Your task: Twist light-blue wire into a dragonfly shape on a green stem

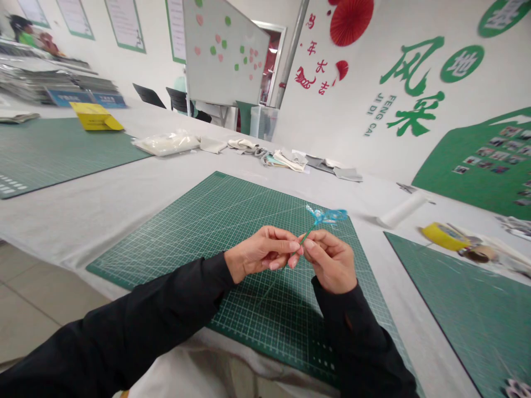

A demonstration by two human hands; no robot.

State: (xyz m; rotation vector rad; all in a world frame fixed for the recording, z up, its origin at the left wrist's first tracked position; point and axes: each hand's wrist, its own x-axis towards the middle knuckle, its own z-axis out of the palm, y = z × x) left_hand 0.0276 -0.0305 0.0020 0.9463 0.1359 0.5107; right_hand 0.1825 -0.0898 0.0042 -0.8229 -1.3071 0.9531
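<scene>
Between my two hands is a blue craft flower point(327, 216) with small white bits and a thin green stem. My left hand point(267, 249) pinches the lower part of the stem between thumb and fingertips. Just beside it, my right hand point(331, 257) grips the stem higher up, below the blue petals. The fingertips of both hands nearly touch. The flower leans to the right, held above a green cutting mat point(182, 226) with a white grid. Part of the stem is hidden behind my fingers.
More cutting mats lie left point(62, 149) and right point(468, 309). A yellow card point(96, 117), a plastic bag point(168, 143) and folded cloths point(286, 159) sit further back. At right are a yellow tape roll point(446, 236) and a white roll point(404, 209). A person point(31, 36) is at far left.
</scene>
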